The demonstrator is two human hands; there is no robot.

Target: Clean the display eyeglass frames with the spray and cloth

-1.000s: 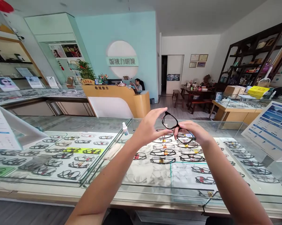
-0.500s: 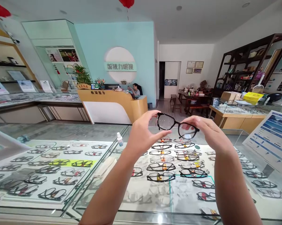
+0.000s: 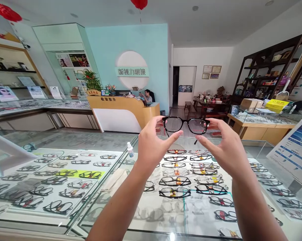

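A pair of black-framed eyeglasses point(image 3: 185, 122) is held up level above the glass display case, lenses facing me. My left hand point(image 3: 154, 142) pinches its left side, thumb stretched below the left lens. At the opposite end, my right hand point(image 3: 219, 144) grips the right side near the hinge, its thumb under the right lens. Parts of the temples show below the frame; the rest is hidden behind lenses and fingers. Beneath my hands, several rows of eyeglasses point(image 3: 175, 181) lie inside the case.
A small white bottle point(image 3: 130, 150) and a folded cloth point(image 3: 116, 180) rest on the glass top point(image 3: 90, 214). Printed sign stands point(image 3: 295, 150) flank it at both sides. Beyond are a wooden reception counter point(image 3: 125, 115) with a seated person point(image 3: 147, 96), and a dark shelf point(image 3: 266, 68).
The eyeglasses have turned from a tilted position to nearly level and face me squarely. My right hand has rotated, with its thumb now showing below the frame. The view has shifted slightly left.
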